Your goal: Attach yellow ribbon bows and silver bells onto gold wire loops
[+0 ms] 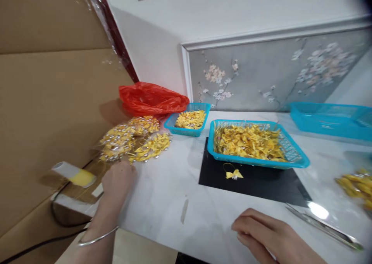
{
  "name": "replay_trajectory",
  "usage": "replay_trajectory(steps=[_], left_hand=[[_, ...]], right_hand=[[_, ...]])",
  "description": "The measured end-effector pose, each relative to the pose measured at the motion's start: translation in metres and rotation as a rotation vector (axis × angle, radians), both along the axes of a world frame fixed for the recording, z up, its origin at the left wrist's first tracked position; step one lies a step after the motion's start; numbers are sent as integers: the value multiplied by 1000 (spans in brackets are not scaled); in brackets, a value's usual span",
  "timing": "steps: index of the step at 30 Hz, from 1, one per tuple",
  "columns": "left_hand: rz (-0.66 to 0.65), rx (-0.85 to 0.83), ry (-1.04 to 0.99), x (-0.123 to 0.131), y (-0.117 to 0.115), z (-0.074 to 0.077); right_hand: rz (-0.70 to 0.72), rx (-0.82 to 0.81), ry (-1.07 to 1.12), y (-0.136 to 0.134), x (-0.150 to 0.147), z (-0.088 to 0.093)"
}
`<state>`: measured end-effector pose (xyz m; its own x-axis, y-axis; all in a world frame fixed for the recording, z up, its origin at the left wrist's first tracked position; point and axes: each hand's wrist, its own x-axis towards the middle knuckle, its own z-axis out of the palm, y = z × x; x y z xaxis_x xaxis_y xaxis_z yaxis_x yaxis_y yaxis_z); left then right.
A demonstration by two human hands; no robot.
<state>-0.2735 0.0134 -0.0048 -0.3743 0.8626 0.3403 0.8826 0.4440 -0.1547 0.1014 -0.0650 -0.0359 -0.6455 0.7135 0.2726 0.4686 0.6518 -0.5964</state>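
Observation:
My left hand point(119, 180) is at the near edge of a pile of yellow ribbon bows point(151, 145) on the table's left side. Its back faces me, and its fingers are hidden, so any hold does not show. Over the near part of the table, my right hand point(266, 233) has loosely bent fingers, the thumb apart, and holds nothing. One yellow bow with a thin loop and silvery bead point(234, 174) lies on a black mat point(250, 184). Behind it, a blue basket point(299, 161) holds many such bows. Tweezers point(325, 227) lie right of my right hand.
A smaller blue basket point(183, 131) with bows and a red plastic bag point(151, 101) stand at the back. Another blue basket point(328, 120) is at right, near bagged yellow pieces point(359, 184). Cardboard point(52, 113) walls the left, beside a white-and-yellow roll point(74, 174).

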Motion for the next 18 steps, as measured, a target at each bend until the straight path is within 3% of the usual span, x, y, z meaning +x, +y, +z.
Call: replay_trajectory(steps=[6, 12, 15, 17, 18], left_hand=[[-107, -64, -3, 17, 17, 4], [-210, -24, -122, 37, 6, 14], [-309, 44, -270, 49, -6, 0], [-409, 163, -563, 63, -16, -15], [-495, 143, -727, 73, -22, -22]], right_hand=[[-104, -69, 3, 0, 10, -1], [-353, 29, -103, 16, 28, 7], [-448, 90, -117, 41, 48, 23], [-546, 142, -106, 63, 58, 32], [-606, 163, -102, 74, 60, 35]])
